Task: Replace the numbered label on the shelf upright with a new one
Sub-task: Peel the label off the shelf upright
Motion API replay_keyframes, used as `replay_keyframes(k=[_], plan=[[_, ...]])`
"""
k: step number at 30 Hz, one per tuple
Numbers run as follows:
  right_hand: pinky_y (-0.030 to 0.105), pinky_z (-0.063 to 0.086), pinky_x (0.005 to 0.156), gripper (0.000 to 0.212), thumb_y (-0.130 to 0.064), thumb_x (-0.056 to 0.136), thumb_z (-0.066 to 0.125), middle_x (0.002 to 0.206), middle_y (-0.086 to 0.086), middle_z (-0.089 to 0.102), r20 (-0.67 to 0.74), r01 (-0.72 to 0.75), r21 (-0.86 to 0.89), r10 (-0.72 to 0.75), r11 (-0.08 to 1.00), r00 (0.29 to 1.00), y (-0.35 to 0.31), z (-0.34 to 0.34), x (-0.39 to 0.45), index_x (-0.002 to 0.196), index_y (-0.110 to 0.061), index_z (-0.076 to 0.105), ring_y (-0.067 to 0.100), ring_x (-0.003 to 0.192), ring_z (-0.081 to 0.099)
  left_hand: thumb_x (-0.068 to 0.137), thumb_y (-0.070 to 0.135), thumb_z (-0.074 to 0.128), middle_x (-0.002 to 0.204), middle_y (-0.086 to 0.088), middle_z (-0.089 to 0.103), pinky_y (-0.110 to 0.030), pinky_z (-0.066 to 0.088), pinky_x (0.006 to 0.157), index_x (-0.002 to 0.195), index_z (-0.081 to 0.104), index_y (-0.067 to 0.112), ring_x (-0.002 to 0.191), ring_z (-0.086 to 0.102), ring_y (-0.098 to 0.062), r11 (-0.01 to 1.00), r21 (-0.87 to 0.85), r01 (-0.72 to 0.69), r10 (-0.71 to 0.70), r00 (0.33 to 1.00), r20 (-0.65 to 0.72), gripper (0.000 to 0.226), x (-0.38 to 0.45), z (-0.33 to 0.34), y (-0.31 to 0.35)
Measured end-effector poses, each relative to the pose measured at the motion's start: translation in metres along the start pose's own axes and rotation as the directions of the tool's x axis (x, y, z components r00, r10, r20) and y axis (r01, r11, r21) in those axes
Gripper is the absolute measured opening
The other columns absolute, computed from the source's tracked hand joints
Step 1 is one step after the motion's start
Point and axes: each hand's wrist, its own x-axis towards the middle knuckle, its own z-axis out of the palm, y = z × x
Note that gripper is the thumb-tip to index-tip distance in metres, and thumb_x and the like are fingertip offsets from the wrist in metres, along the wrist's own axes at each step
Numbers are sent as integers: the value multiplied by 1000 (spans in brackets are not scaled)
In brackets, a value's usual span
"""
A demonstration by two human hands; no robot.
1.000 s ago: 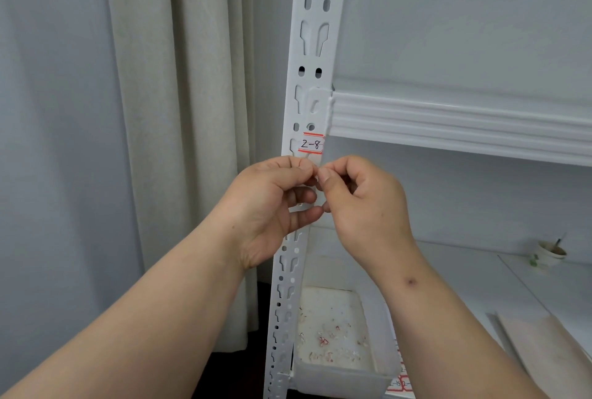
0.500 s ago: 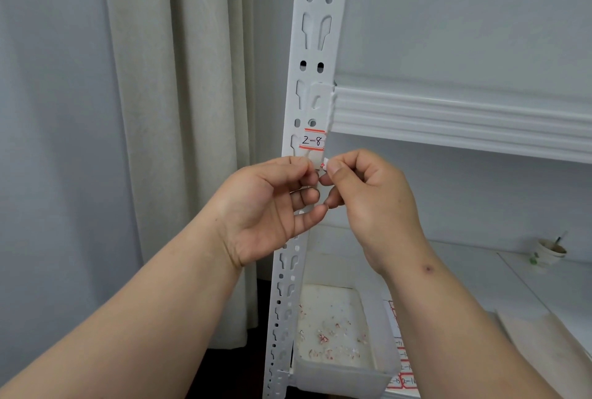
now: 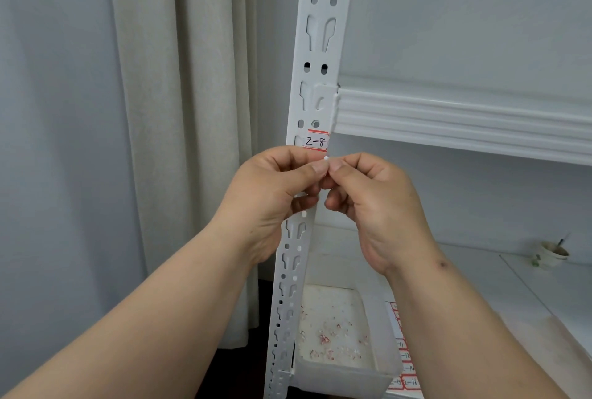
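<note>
The left hand (image 3: 282, 193) and the right hand (image 3: 368, 197) meet fingertip to fingertip, together pinching a tiny white scrap (image 3: 326, 158). They hide part of the tall white metal shelf post with holes (image 3: 315, 46). Just above them, a white paper label with red edges marked 2-8 (image 3: 316, 141) sticks on the post. Below sits a clear plastic tray with red-and-white bits (image 3: 339, 334), beside a sheet of numbered labels (image 3: 404, 363). A cream curtain (image 3: 179, 110) hangs left; a small cup (image 3: 551, 253) stands far right.
</note>
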Motion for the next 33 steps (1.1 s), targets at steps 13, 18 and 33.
replay_keyframes(k=[13,18,33], plan=[[26,50,65,9,-10,86,65,64,-4,68,-2,73,-68,-73,995,997,4,-1,-3,80,-15,69,7,54,60,87,4,64,65,-3,65,-27,54,59,79,61,14,58,56,-12,972,-106,209,-205,978,43,13,2,-4,7],[24,51,64,8,-10,86,67,67,-8,69,-2,91,-29,-91,995,996,2,2,-3,81,-16,68,7,54,59,88,7,62,66,-1,60,-22,52,53,80,65,13,58,49,-9,939,-173,296,-287,955,79,10,3,-5,7],[32,54,70,18,-21,89,59,73,-12,68,-207,220,-465,-347,858,915,17,7,9,73,-30,59,12,71,68,93,6,60,81,-3,69,-32,59,72,96,76,13,65,54,-10,996,75,50,-46,997,-55,18,-1,2,4]])
